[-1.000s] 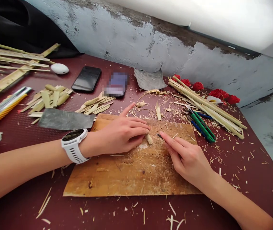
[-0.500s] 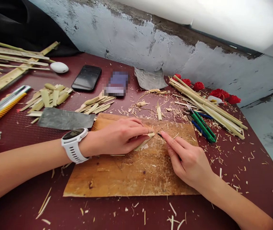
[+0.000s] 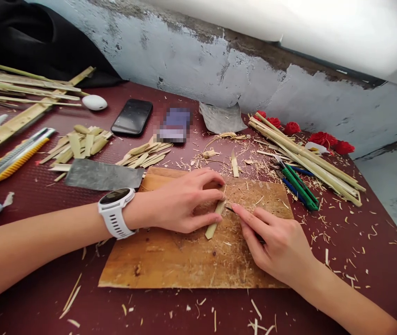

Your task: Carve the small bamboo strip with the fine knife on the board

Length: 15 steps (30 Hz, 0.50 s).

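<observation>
A short, pale green bamboo strip (image 3: 212,229) lies slanted on a worn wooden board (image 3: 170,267). My left hand (image 3: 188,202), with a white watch on its wrist, pins the strip with thumb and fingertips; part of the strip is hidden beneath them. Just right of it, my right hand (image 3: 271,232) is closed around a small knife (image 3: 231,210), of which only a thin dark tip shows past the fingers. The tip points at the strip's right edge; I cannot tell whether it touches. Thin shavings are scattered about the board.
Cut bamboo pieces (image 3: 89,143) and grey sandpaper (image 3: 104,174) lie left of the board. A yellow utility knife (image 3: 13,156) and a phone (image 3: 132,117) lie farther off. To the right are a green-handled tool (image 3: 301,188), bamboo sticks (image 3: 306,158) and red flowers (image 3: 292,128).
My left hand has spread its fingers and turned the bamboo strip steeper, its lower end now pointing toward me. My right hand with the knife sits slightly lower. The view has shifted slightly.
</observation>
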{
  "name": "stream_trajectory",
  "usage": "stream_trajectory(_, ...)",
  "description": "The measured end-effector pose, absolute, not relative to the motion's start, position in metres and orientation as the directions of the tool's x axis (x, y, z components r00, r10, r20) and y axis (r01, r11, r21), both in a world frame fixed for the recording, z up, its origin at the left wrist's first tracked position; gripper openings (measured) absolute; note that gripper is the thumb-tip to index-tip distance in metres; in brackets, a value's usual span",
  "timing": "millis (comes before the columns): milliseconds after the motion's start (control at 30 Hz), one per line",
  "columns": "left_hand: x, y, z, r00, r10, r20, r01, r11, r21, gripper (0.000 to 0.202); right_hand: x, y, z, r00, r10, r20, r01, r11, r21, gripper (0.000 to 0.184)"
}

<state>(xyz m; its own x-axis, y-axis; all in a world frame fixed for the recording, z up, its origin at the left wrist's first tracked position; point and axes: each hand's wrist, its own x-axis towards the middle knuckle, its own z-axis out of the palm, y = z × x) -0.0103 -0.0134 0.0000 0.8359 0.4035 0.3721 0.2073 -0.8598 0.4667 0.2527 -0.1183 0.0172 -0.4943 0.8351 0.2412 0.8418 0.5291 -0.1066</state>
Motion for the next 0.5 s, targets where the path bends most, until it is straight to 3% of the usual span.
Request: stream_trajectory(500,-0.0085,-0.0124,-0.003,0.827,0.388,0.407,0.186,-0.871,0.454,0.038,0.2529,-0.1138,0.0131,-0.572,0.784,0.242,0.812,0.583,0.028,0.046)
